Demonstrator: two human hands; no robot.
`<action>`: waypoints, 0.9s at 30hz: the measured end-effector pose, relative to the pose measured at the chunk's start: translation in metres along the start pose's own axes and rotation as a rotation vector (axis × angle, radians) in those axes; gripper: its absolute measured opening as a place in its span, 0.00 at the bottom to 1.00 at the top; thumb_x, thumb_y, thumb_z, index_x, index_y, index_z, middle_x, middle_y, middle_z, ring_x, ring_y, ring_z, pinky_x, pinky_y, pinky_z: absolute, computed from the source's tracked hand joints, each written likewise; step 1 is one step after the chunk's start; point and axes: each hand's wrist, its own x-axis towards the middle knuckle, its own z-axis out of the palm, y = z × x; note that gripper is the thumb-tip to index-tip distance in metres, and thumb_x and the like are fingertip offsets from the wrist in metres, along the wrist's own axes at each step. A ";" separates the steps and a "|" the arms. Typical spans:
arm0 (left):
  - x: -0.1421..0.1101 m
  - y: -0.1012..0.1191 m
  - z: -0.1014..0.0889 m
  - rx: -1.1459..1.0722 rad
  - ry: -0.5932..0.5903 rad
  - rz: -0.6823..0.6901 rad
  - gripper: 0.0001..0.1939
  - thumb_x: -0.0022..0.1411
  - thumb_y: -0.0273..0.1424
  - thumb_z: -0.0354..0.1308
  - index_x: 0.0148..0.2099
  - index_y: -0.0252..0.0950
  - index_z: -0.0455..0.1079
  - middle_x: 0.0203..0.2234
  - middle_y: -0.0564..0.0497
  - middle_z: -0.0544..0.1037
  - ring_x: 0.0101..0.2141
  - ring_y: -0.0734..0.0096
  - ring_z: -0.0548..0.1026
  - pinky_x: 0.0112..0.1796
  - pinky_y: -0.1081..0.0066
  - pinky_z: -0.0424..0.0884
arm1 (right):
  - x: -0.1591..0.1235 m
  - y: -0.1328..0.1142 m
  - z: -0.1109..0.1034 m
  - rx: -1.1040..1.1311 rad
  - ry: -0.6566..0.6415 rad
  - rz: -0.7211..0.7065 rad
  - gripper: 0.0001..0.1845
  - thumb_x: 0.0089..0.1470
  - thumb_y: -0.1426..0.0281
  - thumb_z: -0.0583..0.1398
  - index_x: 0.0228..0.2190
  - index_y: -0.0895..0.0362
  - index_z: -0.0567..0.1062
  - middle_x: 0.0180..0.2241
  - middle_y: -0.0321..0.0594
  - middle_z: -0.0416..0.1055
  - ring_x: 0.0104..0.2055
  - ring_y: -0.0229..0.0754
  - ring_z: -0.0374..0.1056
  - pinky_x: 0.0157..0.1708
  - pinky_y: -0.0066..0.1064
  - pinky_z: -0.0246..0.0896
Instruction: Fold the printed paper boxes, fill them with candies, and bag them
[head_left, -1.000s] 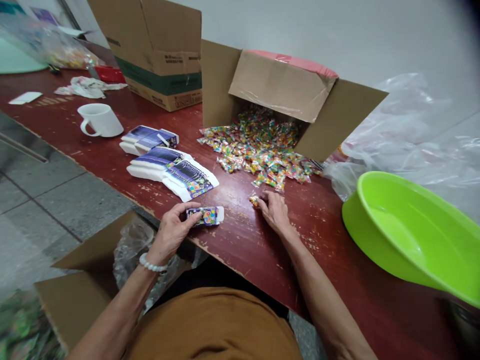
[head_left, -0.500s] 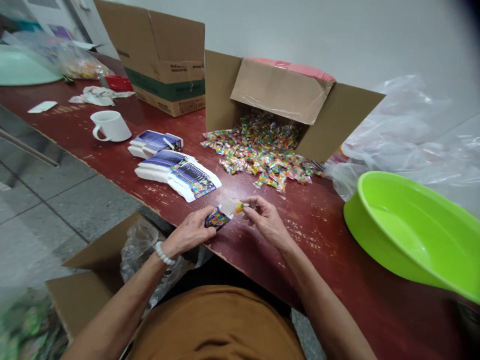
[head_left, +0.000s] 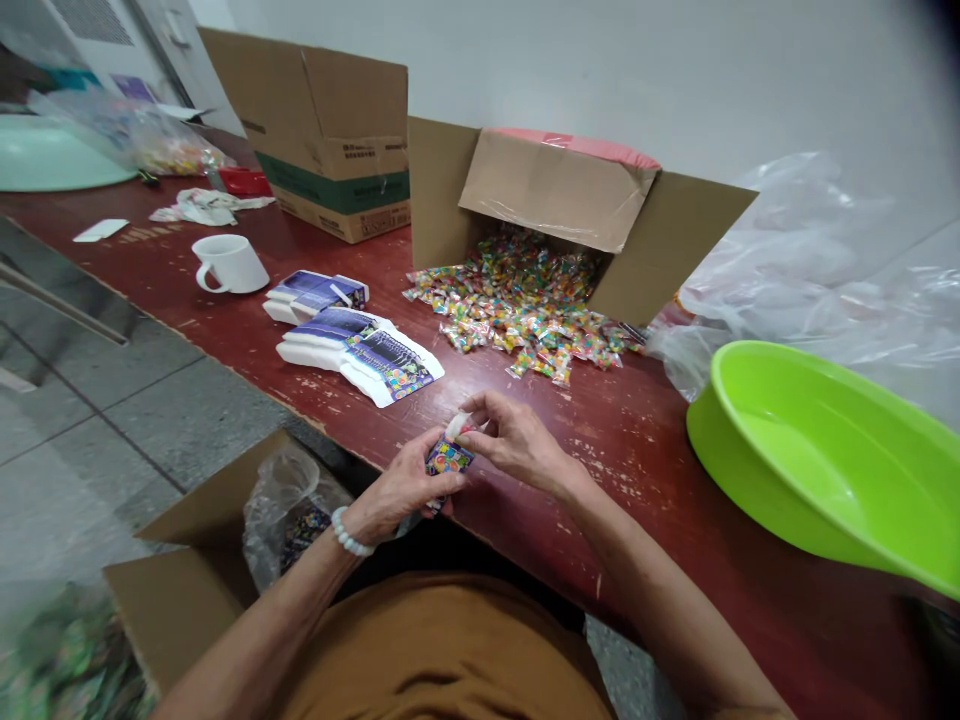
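Observation:
My left hand (head_left: 401, 488) grips a small purple printed carton (head_left: 448, 459) just above the near edge of the red table (head_left: 525, 520). My right hand (head_left: 510, 440) pinches at the carton's white open end, fingers closed; what they hold there is hidden. A heap of small colourful candy packets (head_left: 525, 310) spills from a cardboard box (head_left: 555, 190) lying on its side behind my hands. Stacks of flat purple cartons (head_left: 360, 350) lie to the left of the heap.
A lime green basin (head_left: 825, 450) sits at the right with clear plastic bags (head_left: 810, 260) behind it. A white mug (head_left: 229, 263) and a second cardboard box (head_left: 330, 130) stand at the left. An open box with a plastic liner (head_left: 225, 540) sits on the floor below.
My right hand picked a candy packet off the table and brought it to the carton's open end. My left hand lifted the carton from the table and tilted it towards me.

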 end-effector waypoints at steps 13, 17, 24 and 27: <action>0.002 -0.007 0.001 -0.356 0.030 -0.004 0.30 0.52 0.37 0.71 0.54 0.37 0.65 0.32 0.52 0.77 0.23 0.73 0.76 0.22 0.76 0.71 | -0.002 0.006 0.006 0.150 0.128 0.023 0.10 0.58 0.63 0.59 0.31 0.54 0.78 0.35 0.38 0.68 0.38 0.39 0.65 0.37 0.30 0.61; 0.000 -0.002 0.003 -0.468 0.029 -0.031 0.26 0.58 0.47 0.62 0.51 0.35 0.68 0.30 0.49 0.78 0.21 0.73 0.75 0.20 0.76 0.70 | -0.004 0.007 0.009 0.522 0.162 0.267 0.19 0.50 0.60 0.65 0.43 0.54 0.74 0.35 0.36 0.71 0.31 0.35 0.65 0.28 0.26 0.60; 0.005 -0.006 0.012 -0.543 0.165 -0.037 0.20 0.61 0.46 0.59 0.41 0.32 0.71 0.22 0.51 0.77 0.16 0.72 0.72 0.16 0.75 0.66 | -0.009 0.005 0.036 0.651 0.152 0.205 0.15 0.48 0.58 0.67 0.31 0.56 0.76 0.28 0.36 0.74 0.25 0.37 0.68 0.27 0.29 0.64; 0.005 -0.006 0.010 -0.572 0.189 -0.047 0.18 0.60 0.45 0.59 0.36 0.33 0.70 0.20 0.52 0.75 0.15 0.72 0.72 0.15 0.75 0.66 | -0.014 0.007 0.038 0.351 0.316 -0.032 0.09 0.53 0.62 0.65 0.31 0.55 0.79 0.32 0.40 0.77 0.35 0.41 0.72 0.39 0.33 0.66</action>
